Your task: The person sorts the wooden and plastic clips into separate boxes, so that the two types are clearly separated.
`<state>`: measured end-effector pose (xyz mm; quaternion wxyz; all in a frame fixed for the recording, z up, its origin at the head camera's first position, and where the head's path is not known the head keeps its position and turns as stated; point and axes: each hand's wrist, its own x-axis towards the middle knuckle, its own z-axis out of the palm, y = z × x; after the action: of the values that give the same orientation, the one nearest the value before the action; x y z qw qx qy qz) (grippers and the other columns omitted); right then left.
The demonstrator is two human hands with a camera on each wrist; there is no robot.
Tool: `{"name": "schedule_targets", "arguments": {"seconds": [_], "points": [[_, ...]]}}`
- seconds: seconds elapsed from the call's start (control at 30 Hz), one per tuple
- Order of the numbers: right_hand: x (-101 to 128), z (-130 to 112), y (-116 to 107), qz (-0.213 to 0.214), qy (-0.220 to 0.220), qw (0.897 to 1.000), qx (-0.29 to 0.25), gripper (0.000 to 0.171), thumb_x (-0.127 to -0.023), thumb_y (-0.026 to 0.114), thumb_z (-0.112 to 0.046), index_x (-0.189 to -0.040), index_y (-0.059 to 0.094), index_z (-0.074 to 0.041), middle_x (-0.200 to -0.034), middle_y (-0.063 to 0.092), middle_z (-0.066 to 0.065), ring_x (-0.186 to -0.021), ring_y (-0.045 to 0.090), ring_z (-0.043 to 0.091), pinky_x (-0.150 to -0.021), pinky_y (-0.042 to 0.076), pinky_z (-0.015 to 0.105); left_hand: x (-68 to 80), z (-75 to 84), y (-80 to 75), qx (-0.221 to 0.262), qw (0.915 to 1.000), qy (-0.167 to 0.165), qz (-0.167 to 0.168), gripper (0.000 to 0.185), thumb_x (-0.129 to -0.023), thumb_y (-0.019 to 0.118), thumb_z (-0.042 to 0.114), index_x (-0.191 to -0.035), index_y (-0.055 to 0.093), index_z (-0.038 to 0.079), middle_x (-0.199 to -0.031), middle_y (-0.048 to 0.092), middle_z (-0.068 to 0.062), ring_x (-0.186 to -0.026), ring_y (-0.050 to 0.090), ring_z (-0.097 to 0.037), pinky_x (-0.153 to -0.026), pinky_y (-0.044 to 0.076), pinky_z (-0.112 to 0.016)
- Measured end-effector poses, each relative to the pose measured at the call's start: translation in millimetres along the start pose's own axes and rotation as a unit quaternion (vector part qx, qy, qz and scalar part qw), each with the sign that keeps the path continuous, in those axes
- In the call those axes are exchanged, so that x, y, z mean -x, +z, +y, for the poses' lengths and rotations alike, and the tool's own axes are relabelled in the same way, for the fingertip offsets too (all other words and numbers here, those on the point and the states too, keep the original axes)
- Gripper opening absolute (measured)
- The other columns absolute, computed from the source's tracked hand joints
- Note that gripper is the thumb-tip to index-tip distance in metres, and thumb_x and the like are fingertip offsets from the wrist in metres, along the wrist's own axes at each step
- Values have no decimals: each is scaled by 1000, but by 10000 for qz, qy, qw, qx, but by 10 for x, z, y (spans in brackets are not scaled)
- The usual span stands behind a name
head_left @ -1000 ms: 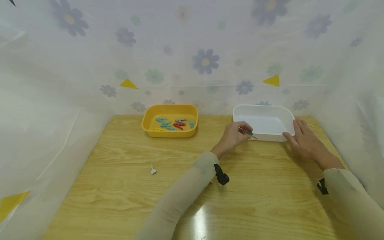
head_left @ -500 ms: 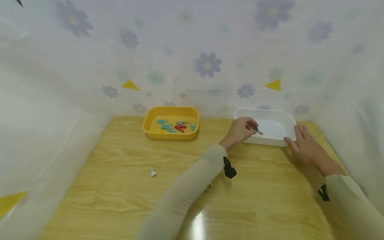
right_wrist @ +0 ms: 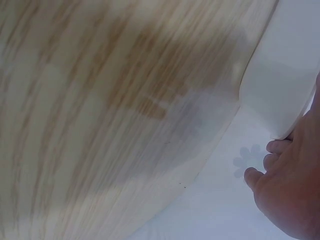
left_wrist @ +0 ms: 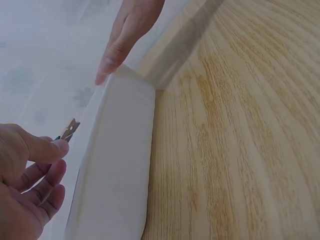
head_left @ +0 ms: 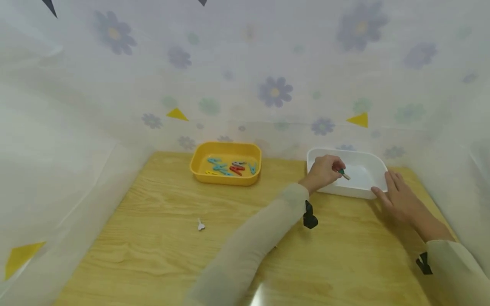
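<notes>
Left hand [head_left: 322, 171] pinches a small clothespin [head_left: 343, 174], green part near the fingertips, pale wooden end poking out past them; thumb and forefinger curl round it, the other fingers [left_wrist: 47, 187] curled loosely below. Pin sits just beyond the fingertips, above the inside of the white tray [head_left: 363, 192], past its near-left rim. In the left wrist view the clothespin tip [left_wrist: 68, 129] shows right above the thumb, beside the tray wall [left_wrist: 120, 165]. Right hand [head_left: 400, 199] lies flat with straight fingers, relaxed, holding nothing; fingertips touch the tray's near-right corner, palm on the wooden table [head_left: 160, 238]. Right wrist view: fingertips [right_wrist: 272, 161] against the tray's rounded corner [right_wrist: 282, 75], table edge and flowered sheet below them. Left wrist view also catches the right hand's fingers [left_wrist: 116, 52] resting on the tray's far corner. Well to the left of the left hand's fingers stands a yellow tray [head_left: 226, 177] with several coloured clothespins [head_left: 229, 167] in it: blue, red, one grey, one yellow. A small white clip-like piece [head_left: 200, 225] lies alone on the table, far left of and nearer than both hands; too small to tell what it is. Flowered translucent sheet [head_left: 268, 85] walls in the table on three sides. Black straps on both sleeves at the wrists.
</notes>
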<state>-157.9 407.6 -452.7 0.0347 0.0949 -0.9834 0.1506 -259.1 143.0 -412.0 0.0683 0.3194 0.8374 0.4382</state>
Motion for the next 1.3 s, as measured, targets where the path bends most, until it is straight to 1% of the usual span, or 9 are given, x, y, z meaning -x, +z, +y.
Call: {"name": "schedule_targets", "arguments": {"seconds": [0.17, 0.4, 0.53, 0.63, 0.7, 0.9, 1.0, 1.17, 1.3], "points": [[54, 22, 17, -34, 93, 10000, -15, 77, -113, 37, -35, -156, -1, 17, -159, 2, 44, -150, -7, 55, -120, -3, 63, -30, 43, 85, -226, 9996, 80, -113, 16, -95, 74, 6, -111, 75, 7, -93, 69, 4, -81, 57, 1, -68, 45, -8], [6, -21, 22, -54, 129, 9999, -25, 78, -113, 37, -37, -157, -1, 15, -161, -1, 41, -151, -8, 52, -120, -3, 62, -83, 4, 170, -328, 9993, -47, -152, 19, -95, 75, 9, -114, 75, 8, -94, 67, 7, -81, 58, 1, -68, 46, -9], [2, -50, 17, -117, 159, 9998, -76, 78, -113, 37, -37, -157, -2, 14, -161, -1, 41, -150, -10, 53, -119, -1, 64, -123, -8, 231, -456, 9988, -88, -141, 24, -94, 77, 11, -118, 75, 9, -101, 71, 4, -85, 60, 0, -72, 46, -9], [20, -50, 21, -137, 185, 9997, -110, 78, -113, 37, -37, -157, -2, 14, -161, -1, 41, -150, -10, 54, -119, -1, 65, -133, -7, 260, -436, 9988, -112, -177, 29, -93, 79, 12, -121, 74, 10, -107, 72, 2, -89, 60, -1, -74, 45, -9], [35, -45, 19, -158, 202, 9996, -131, 78, -113, 36, -37, -157, -3, 14, -161, -4, 41, -150, -10, 54, -119, -2, 65, -133, -4, 268, -347, 9992, -83, -189, 29, -93, 78, 11, -122, 74, 9, -108, 72, 1, -89, 60, -1, -75, 45, -9], [28, -36, 1, -139, 195, 9996, -138, 78, -113, 35, -36, -157, -4, 15, -161, -4, 42, -149, -9, 55, -119, -2, 65, -93, 17, 222, -285, 9994, 117, -185, 26, -95, 76, 11, -121, 74, 9, -106, 72, 1, -88, 59, 1, -75, 45, -7], [13, -27, -10, -135, 168, 9997, -109, 78, -113, 35, -35, -156, -3, 16, -160, -2, 43, -149, -8, 57, -119, -1, 65, -42, 21, 180, -271, 9988, 345, -195, 26, -96, 74, 12, -122, 73, 10, -106, 73, 2, -88, 59, 2, -76, 44, -6], [7, -11, -17, -159, 125, 9998, -95, 78, -113, 36, -35, -156, -4, 17, -160, -3, 43, -149, -6, 58, -118, -1, 66, 89, 40, 92, -97, 9965, 809, -168, 26, -97, 74, 15, -123, 72, 12, -104, 72, 4, -87, 59, 6, -78, 44, -5], [19, -2, 3, -165, 125, 9997, -93, 78, -113, 36, -35, -155, -4, 17, -159, -2, 44, -149, -6, 58, -119, -2, 64, 230, 67, 1, -3, 9943, 1046, -188, 26, -97, 75, 16, -122, 73, 13, -103, 71, 5, -86, 57, 8, -78, 44, -6]]}}
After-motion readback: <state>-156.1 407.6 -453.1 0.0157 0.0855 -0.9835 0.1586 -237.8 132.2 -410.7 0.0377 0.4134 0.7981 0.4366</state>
